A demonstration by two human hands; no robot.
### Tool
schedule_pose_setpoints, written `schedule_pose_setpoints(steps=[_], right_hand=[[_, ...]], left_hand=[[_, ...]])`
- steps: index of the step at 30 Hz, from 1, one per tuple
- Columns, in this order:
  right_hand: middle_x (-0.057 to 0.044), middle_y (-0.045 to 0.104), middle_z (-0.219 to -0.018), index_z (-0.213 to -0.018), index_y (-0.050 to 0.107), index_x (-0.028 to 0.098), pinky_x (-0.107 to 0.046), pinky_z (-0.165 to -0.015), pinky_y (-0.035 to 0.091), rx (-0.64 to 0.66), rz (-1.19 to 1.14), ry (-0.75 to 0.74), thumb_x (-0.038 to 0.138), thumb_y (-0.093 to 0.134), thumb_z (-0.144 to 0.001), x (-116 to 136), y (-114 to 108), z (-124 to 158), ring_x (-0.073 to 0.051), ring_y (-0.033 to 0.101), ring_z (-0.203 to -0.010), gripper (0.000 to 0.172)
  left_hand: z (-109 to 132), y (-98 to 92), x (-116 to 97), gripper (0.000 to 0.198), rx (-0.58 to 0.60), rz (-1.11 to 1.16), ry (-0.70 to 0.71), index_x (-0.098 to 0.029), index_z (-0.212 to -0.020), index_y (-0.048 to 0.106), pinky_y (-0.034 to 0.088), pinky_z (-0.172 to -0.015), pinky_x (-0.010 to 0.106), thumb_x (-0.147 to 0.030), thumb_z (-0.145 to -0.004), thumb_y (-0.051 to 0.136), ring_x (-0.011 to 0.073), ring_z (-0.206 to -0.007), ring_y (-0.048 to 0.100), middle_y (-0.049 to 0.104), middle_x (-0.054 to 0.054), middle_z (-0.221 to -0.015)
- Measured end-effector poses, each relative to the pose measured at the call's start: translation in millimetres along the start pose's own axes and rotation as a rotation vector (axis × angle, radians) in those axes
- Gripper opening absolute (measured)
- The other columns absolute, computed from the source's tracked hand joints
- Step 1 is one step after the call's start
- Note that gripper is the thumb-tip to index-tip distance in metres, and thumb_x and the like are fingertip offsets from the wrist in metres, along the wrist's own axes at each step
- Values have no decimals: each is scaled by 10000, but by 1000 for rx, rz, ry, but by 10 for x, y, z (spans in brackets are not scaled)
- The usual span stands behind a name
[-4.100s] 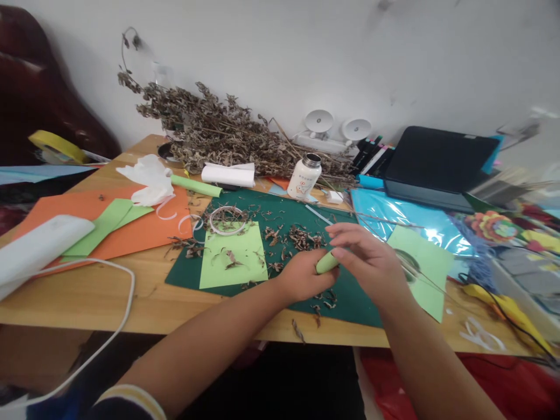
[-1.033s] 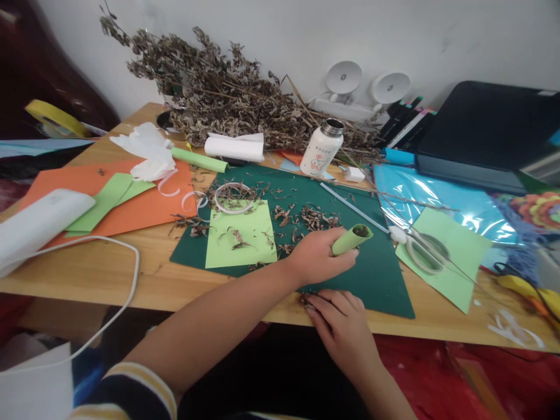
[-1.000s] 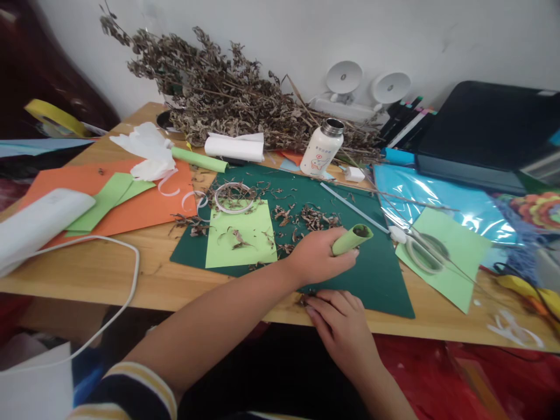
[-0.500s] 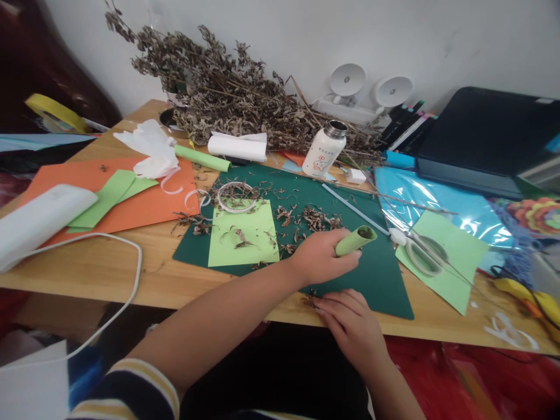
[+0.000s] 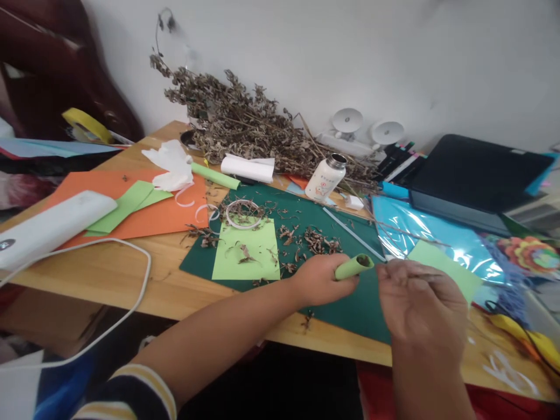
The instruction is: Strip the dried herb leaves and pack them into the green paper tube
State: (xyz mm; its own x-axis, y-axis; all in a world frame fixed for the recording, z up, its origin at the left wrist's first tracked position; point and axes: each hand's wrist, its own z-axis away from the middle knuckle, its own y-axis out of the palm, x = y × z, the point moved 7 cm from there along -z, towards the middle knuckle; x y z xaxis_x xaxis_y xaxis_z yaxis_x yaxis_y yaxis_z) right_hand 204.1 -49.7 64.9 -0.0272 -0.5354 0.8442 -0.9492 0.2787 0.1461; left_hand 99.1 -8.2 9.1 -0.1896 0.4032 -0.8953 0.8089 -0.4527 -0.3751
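Note:
My left hand [image 5: 322,281] is wrapped around a rolled green paper tube [image 5: 353,267]. The tube tilts up to the right, and brown bits show inside its open end. To its right, my right hand [image 5: 422,303] is closed with fingertips pinched together near the tube's mouth. Something thin and dark shows at its fingers, too small to name. Crumbled dry leaves [image 5: 321,240] lie on the green cutting mat [image 5: 359,309] beyond my left hand. On the mat's left, a light green paper square [image 5: 236,265] carries a few leaf bits and a white ring [image 5: 243,214].
A large bundle of dried plants [image 5: 254,125] lies along the wall. An open white bottle [image 5: 326,178] stands before it. On the left are orange paper [image 5: 153,216], a white device [image 5: 56,227] and its cable [image 5: 146,274]. Blue film [image 5: 459,233] lies right, by a dark case [image 5: 476,172].
My right hand has moved from the table's front edge up and right, over where the scissors lay, and its fingers are now pinched. My left hand still holds the tube. The view has shifted.

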Motion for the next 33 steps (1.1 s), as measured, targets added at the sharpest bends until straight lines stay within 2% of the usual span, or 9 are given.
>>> schedule_pose_setpoints(steps=[3, 6, 12, 18, 21, 26, 33], right_hand=[[23, 487, -586, -575, 535, 215, -326, -570, 410, 6, 18, 33, 161, 556, -619, -26, 161, -102, -118, 482, -577, 73], [26, 510, -592, -607, 543, 213, -292, -537, 395, 24, 9, 61, 141, 553, -612, -85, 260, -142, -111, 484, -570, 73], [12, 559, -659, -686, 606, 215, -247, -543, 396, 23, 1, 38, 103, 566, -623, -185, 232, -79, -104, 511, -628, 135], [-28, 577, -835, -745, 606, 218, -309, -681, 416, 96, 233, -96, 125, 506, -711, -117, 208, -16, -159, 525, -835, 141], [-45, 591, -836, -754, 613, 205, -345, -715, 419, 119, 329, -104, 154, 462, -748, -90, 221, -4, -179, 536, -843, 160], [-72, 589, -965, -843, 624, 198, -408, -774, 418, 174, 477, -106, 190, 432, -763, -21, 235, 2, -222, 524, -929, 208], [-53, 545, -1100, -958, 605, 224, -413, -830, 400, 363, 724, -247, 165, 434, -758, 100, 326, 14, -223, 500, -979, 270]], left_hand=[[1, 12, 20, 103, 11, -21, -18, -170, -688, 497, 388, -563, 206, -261, -694, 448, 110, -617, 485, 525, -16, -650], [-1, 33, 40, 107, 30, -49, -30, -163, -686, 502, 395, -558, 209, -258, -690, 454, 117, -615, 493, 528, -10, -648], [-10, 32, 41, 104, 22, -46, -15, -162, -672, 492, 381, -536, 200, -257, -684, 450, 112, -595, 487, 524, -14, -632], [-13, 25, 36, 101, 27, -50, -17, -161, -685, 495, 377, -536, 200, -246, -686, 441, 115, -603, 495, 541, -9, -641], [-10, 28, 17, 103, 23, -45, 8, -164, -704, 501, 379, -555, 202, -239, -690, 431, 113, -614, 503, 555, -8, -671], [-5, 53, 16, 115, 33, -55, 21, -167, -711, 514, 376, -557, 197, -243, -699, 428, 106, -610, 496, 560, -12, -673], [-10, 59, 22, 130, 36, -51, 30, -156, -742, 509, 398, -589, 213, -250, -707, 425, 120, -646, 511, 568, 3, -702]])
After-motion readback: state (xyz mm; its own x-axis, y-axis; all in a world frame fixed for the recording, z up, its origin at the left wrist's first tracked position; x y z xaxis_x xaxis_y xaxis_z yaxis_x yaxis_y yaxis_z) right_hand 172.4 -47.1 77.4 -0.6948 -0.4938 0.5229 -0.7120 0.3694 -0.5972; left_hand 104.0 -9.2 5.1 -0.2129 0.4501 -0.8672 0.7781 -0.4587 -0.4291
